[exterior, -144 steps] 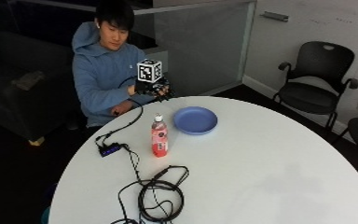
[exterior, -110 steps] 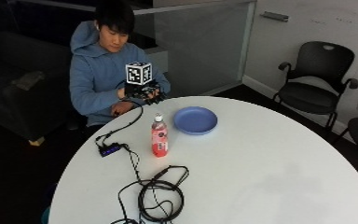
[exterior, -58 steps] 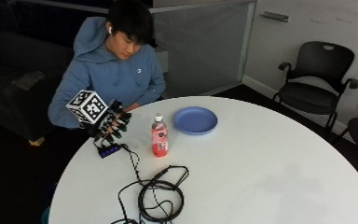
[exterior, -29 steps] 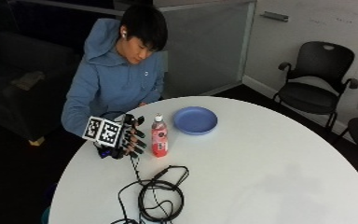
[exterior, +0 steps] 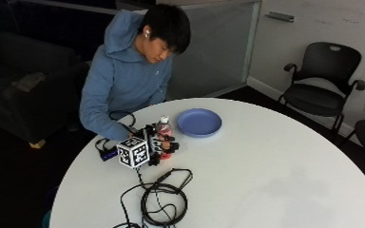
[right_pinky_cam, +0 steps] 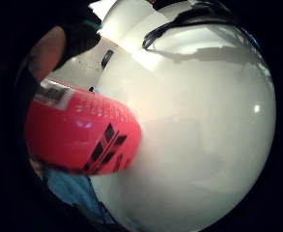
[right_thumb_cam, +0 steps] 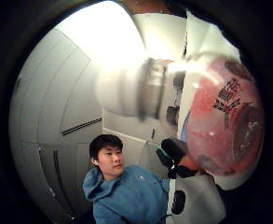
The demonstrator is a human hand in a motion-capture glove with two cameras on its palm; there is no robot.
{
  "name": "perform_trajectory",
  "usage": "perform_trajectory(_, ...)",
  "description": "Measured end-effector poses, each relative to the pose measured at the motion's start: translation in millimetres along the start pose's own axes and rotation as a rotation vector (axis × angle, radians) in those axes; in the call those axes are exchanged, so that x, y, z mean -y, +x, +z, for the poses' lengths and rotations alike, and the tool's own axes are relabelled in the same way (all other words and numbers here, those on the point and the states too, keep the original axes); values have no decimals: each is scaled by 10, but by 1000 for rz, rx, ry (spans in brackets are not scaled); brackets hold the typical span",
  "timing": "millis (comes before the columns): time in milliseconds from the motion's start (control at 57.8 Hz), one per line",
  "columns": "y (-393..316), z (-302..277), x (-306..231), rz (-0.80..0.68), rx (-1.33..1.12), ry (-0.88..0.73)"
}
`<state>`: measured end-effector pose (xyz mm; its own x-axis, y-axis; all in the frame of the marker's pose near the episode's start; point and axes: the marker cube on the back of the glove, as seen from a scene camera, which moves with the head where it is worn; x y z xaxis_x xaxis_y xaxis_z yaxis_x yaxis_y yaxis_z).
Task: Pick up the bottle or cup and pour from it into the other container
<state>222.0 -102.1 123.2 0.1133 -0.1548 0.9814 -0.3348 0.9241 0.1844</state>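
The gloved right hand [exterior: 157,145] has its fingers curled round the red bottle [exterior: 164,137], which stands upright on the white table [exterior: 264,180], seemingly not lifted. The blue plate [exterior: 199,122] lies just beside it.
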Motion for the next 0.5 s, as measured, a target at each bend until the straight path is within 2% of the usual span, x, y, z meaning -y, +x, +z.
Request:
perform_trajectory(311,-220,600,-23,-12,-27,35)
perform_trajectory(502,-671,1005,38,-49,-209,-113)
